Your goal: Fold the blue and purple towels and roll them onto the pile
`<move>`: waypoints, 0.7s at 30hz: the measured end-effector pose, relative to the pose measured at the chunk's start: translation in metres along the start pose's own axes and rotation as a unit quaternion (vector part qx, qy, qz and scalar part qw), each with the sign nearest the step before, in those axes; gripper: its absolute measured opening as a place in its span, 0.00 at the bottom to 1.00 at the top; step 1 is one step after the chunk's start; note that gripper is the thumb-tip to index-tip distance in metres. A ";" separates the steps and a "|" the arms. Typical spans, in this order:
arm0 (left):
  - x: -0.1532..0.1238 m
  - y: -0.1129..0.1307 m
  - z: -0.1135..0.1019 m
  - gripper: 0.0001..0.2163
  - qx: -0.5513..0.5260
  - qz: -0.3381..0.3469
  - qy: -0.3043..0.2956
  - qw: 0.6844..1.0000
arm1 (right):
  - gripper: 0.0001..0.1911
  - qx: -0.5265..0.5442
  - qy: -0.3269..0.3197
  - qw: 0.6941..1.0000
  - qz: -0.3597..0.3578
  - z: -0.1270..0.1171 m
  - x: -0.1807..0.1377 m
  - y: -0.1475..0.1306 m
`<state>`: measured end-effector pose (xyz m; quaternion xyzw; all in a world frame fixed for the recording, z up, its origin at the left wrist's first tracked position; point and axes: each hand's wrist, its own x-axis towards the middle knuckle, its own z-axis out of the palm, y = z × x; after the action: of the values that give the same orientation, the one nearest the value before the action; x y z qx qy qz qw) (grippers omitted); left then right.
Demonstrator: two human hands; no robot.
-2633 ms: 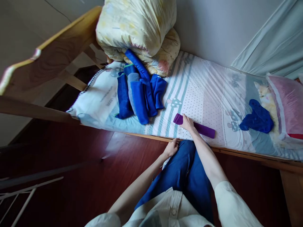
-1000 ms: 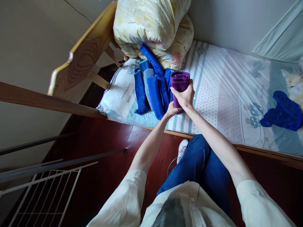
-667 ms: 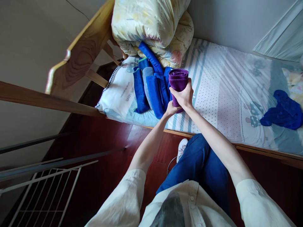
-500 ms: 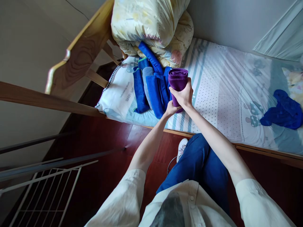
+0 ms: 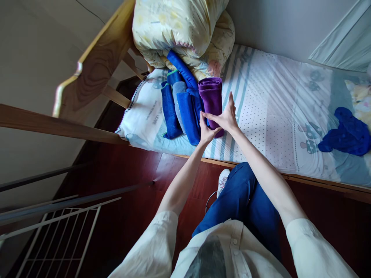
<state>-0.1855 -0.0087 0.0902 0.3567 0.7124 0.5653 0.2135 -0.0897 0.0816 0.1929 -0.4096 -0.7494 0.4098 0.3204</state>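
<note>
A rolled purple towel point(image 5: 211, 97) lies on the bed point(image 5: 261, 104), tight against the right side of a row of rolled blue towels point(image 5: 181, 104). My right hand point(image 5: 224, 117) rests on its near end with fingers spread, open. My left hand point(image 5: 206, 131) touches the same end from below, fingers extended, open. Neither hand grips the roll.
A bundled yellow quilt point(image 5: 182, 34) sits at the head of the bed against the wooden headboard point(image 5: 95, 73). A crumpled blue cloth point(image 5: 346, 133) lies far right on the sheet. A white wire rack point(image 5: 55, 231) stands at the lower left on the dark wood floor.
The purple roll, held upright in both hands before, now lies down beside the blue rolls. Both hands have let go and opened.
</note>
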 end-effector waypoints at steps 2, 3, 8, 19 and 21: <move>-0.009 0.003 -0.005 0.48 0.081 0.013 0.062 0.995 | 0.69 -0.003 -0.025 0.999 0.029 -0.014 -0.013 0.022; -0.013 0.004 -0.006 0.47 0.118 0.023 0.068 0.990 | 0.70 -0.002 -0.042 0.998 0.050 -0.022 -0.023 0.035; -0.004 0.002 0.011 0.36 0.229 0.152 -0.140 0.951 | 0.66 -0.009 -0.158 0.968 0.194 -0.054 -0.089 0.085; 0.027 -0.015 0.024 0.29 0.384 0.115 -0.276 0.874 | 0.41 0.113 -0.089 0.940 0.308 -0.118 -0.214 0.132; 0.020 -0.009 0.021 0.29 0.399 0.133 -0.282 0.862 | 0.37 0.156 -0.037 0.932 0.326 -0.141 -0.228 0.135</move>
<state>-0.1858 0.0192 0.0780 0.6470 0.7323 0.1310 0.1673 0.1776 -0.0245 0.1067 -0.5609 -0.5124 0.6184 0.2011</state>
